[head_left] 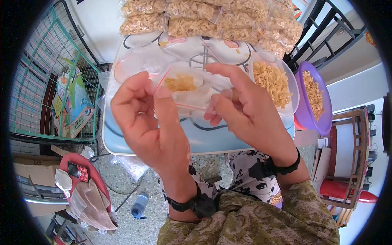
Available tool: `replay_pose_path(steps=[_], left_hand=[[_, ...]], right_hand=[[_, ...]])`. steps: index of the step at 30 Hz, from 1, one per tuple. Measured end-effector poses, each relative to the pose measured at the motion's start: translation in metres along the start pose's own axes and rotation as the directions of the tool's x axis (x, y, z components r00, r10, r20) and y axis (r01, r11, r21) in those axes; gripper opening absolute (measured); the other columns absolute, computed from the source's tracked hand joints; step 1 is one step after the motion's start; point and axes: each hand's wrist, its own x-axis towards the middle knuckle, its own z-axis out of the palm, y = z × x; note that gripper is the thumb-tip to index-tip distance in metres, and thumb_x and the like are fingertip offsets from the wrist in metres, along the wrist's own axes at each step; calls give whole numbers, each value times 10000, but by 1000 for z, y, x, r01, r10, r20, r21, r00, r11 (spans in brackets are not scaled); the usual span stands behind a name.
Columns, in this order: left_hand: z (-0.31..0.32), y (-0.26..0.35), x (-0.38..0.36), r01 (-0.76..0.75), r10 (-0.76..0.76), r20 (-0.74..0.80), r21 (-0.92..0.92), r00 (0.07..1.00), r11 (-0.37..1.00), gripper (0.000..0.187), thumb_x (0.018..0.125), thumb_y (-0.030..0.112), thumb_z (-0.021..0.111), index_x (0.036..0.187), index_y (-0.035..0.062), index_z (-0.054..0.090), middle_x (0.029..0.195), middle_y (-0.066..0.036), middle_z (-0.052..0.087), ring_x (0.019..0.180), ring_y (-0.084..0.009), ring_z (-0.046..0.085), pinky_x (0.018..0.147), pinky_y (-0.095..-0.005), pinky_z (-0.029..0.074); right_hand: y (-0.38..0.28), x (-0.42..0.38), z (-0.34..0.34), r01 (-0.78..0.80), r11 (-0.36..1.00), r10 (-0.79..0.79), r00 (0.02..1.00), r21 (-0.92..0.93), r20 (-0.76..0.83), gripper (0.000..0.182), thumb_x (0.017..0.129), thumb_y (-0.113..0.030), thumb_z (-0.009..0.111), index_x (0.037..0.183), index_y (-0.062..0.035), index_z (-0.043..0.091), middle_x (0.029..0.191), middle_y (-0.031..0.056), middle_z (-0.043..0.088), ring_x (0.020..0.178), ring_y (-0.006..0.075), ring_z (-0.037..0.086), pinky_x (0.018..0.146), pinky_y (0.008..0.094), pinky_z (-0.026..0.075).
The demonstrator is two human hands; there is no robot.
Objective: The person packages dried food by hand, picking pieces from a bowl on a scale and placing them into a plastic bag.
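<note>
At the centre of the frame, the left hand (143, 116) and right hand (245, 108) both gripped a small clear bag (192, 92) of snacks above the surface (204, 141), beside a white bowl (292, 96).

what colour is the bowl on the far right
Purple bowl, best seen in the head view.

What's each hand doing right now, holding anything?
Left hand: closed on the left edge of the small clear bag with snack pieces inside.
Right hand: closed on the same bag's right side.
</note>
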Motion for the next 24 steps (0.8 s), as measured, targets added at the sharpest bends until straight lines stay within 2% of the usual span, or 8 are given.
replay_pose_path(steps=[4,6,10,13,15,18,21,24], left_hand=[[5,-1,-4,-84,84,19,-19,996,996,230,906,34,576,1123,-18,523,925,-43,576,789,-76,523,714,-202,439],[7,-4,-5,-12,13,61,-15,998,1000,196,911,45,579,1093,-19,544,912,-38,586,770,-69,524,695,-197,440],[10,-9,-7,96,-105,120,76,987,992,174,924,109,598,1046,-13,575,925,-49,608,803,-75,557,696,-189,458],[18,-11,-8,104,-105,88,14,991,994,116,914,94,615,969,-7,597,800,4,604,664,-32,507,598,-165,417],[19,-14,-10,101,-105,107,42,989,994,110,913,97,618,957,-2,599,786,8,601,655,-27,501,584,-159,406],[23,-12,-13,102,-109,130,63,985,993,103,908,101,628,940,6,604,761,17,592,641,-19,489,563,-152,388],[25,-8,-15,94,-103,136,74,985,993,104,900,101,639,939,10,608,743,24,584,635,-16,481,554,-155,379],[27,-11,-16,96,-106,150,75,983,993,106,891,93,648,946,10,611,737,27,581,633,-16,479,553,-159,380]], right_hand=[[1,-6,-1,-34,994,32,999,103,27,401,919,-109,555,1291,-28,430,688,23,613,640,72,575,572,223,441],[8,-3,-3,75,971,-112,982,-228,-154,372,882,-85,597,1234,-37,484,739,23,598,574,75,509,535,226,403],[20,-1,-10,217,869,-379,869,-445,-318,339,843,-84,642,1164,-49,539,852,38,589,547,88,467,504,229,364],[13,-15,-18,334,820,-483,840,-466,-247,366,801,-91,682,1146,-49,566,1018,68,601,595,106,516,516,227,400],[9,-24,-16,468,770,-516,857,-433,8,479,775,-120,707,1213,-52,525,1120,114,590,658,167,592,540,283,470],[14,-28,-10,343,821,-312,939,-457,144,587,753,-147,725,1274,-51,472,1228,150,538,705,247,634,585,356,515],[25,-20,-10,151,822,-142,988,-549,59,649,742,-189,744,1302,-67,440,1266,152,504,734,296,639,587,398,513],[23,-15,-15,109,856,-122,992,-505,7,640,738,-183,748,1294,-80,448,1265,140,512,761,283,641,579,371,512]])
